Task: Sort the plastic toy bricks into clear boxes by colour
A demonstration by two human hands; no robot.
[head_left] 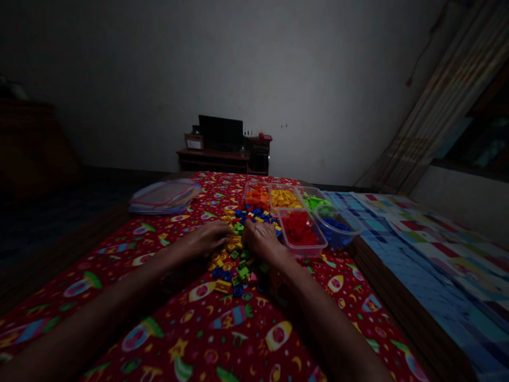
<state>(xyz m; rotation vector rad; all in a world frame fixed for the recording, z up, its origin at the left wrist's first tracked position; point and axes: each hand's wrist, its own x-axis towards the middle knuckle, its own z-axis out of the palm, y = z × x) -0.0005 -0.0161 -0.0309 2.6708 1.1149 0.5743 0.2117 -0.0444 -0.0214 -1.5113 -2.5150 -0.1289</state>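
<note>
A loose pile of mixed toy building bricks (235,255) in yellow, blue, green and some red lies on the red patterned cloth. At its left edge is my left hand (210,236), fingers curled in at the bricks; what they pinch is hidden. My right hand (261,239) bends over the right side of the pile, its fingers closed and mostly turned from view. Just right of that hand stands a clear box of red bricks (299,228). Behind it are boxes of orange bricks (257,196), yellow bricks (285,199) and green bricks (315,202). A round tub (350,225) holds blue bricks.
Stacked clear lids (165,196) lie at the cloth's far left. A blue checked bedspread (382,249) spreads to the right, past a brown strip. Against the back wall, a desk (214,155) carries a dark monitor (221,131) and a cardboard box (193,141). The room is dim.
</note>
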